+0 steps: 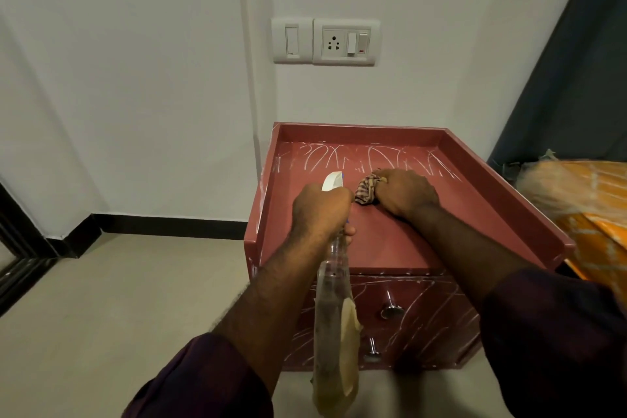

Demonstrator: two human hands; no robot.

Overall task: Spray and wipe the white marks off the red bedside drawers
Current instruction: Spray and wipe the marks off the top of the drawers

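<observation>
Holding 1 spray bottle (334,309) w/ L hand (322,210), 1 cloth (365,193) w/ R hand (405,192).

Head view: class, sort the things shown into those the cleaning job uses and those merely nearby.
Job: spray bottle, left hand, cloth, right hand, red drawers, white marks.
Nearby: wall socket, curtain, orange bedding.
</observation>
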